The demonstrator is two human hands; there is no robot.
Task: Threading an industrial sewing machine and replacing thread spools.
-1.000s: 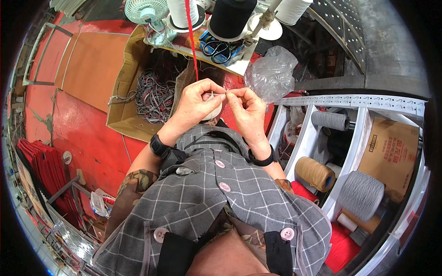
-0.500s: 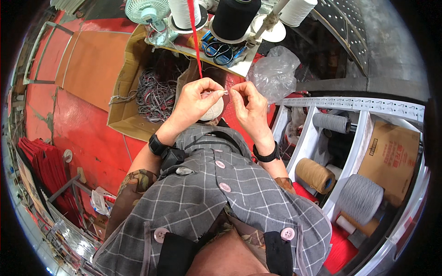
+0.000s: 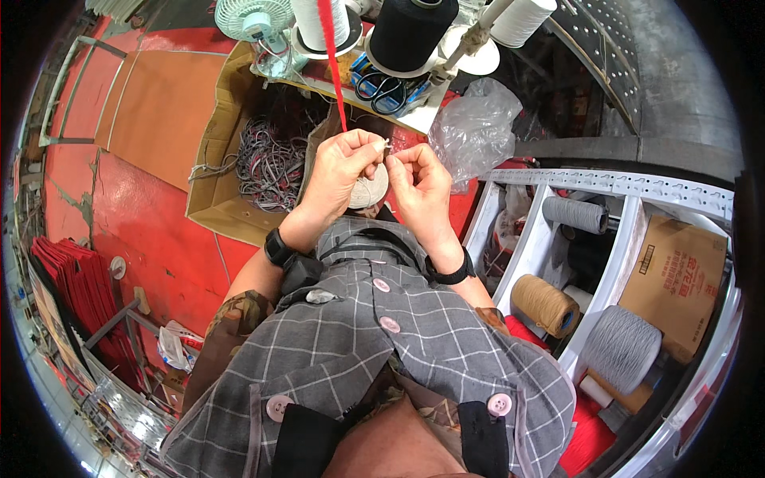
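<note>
In front of my waist, my left hand point(image 3: 344, 169) is closed in a pinch. A small tuft of whitish thread point(image 3: 386, 144) sticks out past its thumb and forefinger. My right hand point(image 3: 424, 188) is pinched too, its fingertips right against the lower side of that thread; its exact grip is partly hidden. A red strip point(image 3: 332, 68) hangs down from above and passes behind the left hand's fingers. Below and between the hands shows a round off-white thing point(image 3: 368, 191), perhaps a yarn cone, partly covered by the left hand.
Ahead stands a small table point(image 3: 422, 118) with a black yarn cone point(image 3: 412, 36), dark-handled scissors point(image 3: 381, 93) and a fan point(image 3: 253, 22). A cardboard box point(image 3: 209, 179) of scrap strips point(image 3: 271, 167) lies left. To the right, a white metal rack point(image 3: 613, 179) holds yarn cones.
My right hand has moved slightly down and left, its fingertips now below the left hand's. The thread tuft now points upward from the left fingertips.
</note>
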